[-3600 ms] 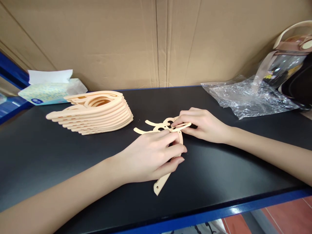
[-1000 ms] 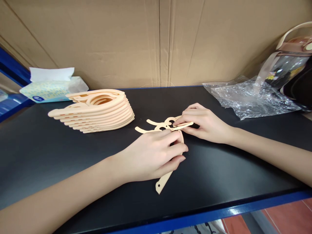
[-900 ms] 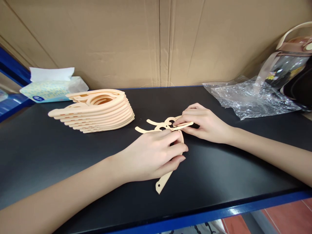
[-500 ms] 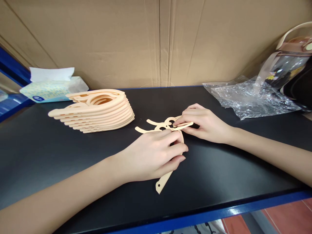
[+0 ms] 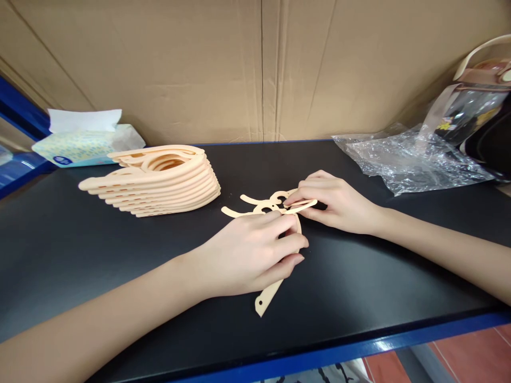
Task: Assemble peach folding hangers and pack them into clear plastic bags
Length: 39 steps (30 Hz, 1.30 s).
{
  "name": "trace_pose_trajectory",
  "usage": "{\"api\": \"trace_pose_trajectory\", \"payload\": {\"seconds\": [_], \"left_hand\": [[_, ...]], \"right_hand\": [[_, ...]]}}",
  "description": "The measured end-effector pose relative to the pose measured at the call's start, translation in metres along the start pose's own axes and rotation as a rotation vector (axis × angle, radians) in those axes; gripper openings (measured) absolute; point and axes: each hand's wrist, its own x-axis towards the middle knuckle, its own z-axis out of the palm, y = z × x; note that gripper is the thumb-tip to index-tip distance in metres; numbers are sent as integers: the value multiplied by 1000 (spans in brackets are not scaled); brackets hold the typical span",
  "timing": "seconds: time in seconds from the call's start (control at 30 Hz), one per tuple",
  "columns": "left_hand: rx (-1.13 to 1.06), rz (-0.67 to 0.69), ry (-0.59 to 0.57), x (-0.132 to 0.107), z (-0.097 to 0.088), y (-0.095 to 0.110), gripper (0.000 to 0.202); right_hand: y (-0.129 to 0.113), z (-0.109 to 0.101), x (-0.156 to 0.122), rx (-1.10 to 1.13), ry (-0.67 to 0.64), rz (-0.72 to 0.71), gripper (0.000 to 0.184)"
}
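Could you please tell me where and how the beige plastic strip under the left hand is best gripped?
I'd pinch the beige plastic strip by its long edges near the holed end, from the near right: that end juts clear of the left hand, whose forearm crowds the other side. It appears flat on the table, so getting beneath looks hard.

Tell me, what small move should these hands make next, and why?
Perhaps ease the left hand back slightly: it lies over part of the cream pieces, hiding whether they join there, while the right hand touches them farther away and could probably steady them.
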Motion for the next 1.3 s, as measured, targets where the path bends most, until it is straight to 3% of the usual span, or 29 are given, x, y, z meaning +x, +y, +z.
{"api": "trace_pose_trajectory", "payload": {"seconds": [1.3], "left_hand": [[15,-7,-12,0,-2,0,24]], "right_hand": [[0,-1,0,5,-25,21,18]]}}
